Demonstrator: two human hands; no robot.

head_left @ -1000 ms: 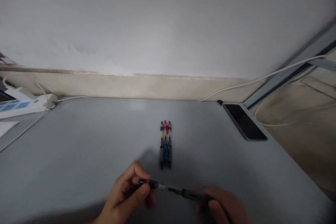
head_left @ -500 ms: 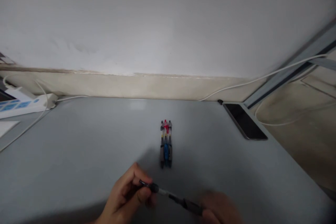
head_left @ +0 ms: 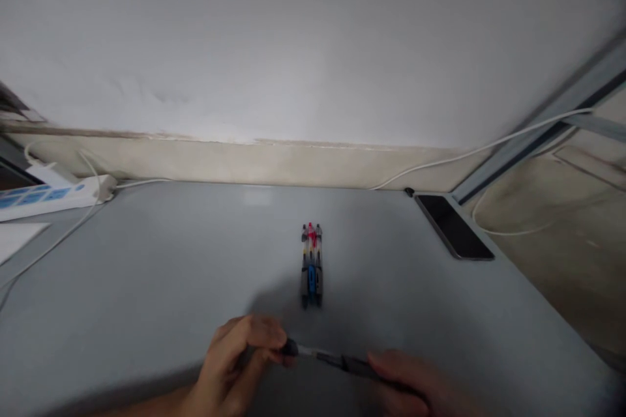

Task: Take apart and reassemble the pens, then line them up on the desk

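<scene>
Holding one pen between two hands; three pens beyond.

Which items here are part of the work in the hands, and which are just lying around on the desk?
In hand:
pen, held at both ends by left hand and right hand
bundle of pens, just beyond

Lying about:
phone
power strip
white cable
</scene>
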